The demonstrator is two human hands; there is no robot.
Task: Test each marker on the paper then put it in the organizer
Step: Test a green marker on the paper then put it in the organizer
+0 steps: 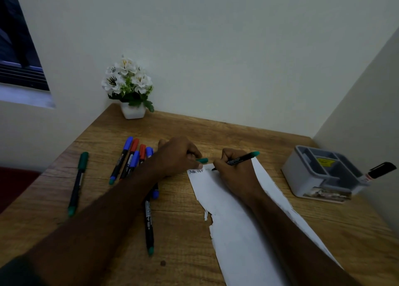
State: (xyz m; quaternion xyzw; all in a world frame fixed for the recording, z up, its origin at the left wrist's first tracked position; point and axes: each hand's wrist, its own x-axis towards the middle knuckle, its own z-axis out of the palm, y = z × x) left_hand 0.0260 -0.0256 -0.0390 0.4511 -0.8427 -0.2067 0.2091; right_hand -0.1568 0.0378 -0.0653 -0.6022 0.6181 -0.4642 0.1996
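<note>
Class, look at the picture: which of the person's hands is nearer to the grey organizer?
Right. The right hand writes on the paper, on the grey organizer's side; the left hand lies farther away, beyond it.

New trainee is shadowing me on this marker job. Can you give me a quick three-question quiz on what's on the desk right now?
1. True or false: the right hand holds a marker with its tip on the paper.
2. What does the left hand pinch?
A. green cap
B. red cap
C. eraser
3. Fill in: the grey organizer sits to the ____ of the paper.

Key: 1 true; 2 A; 3 right.
</note>
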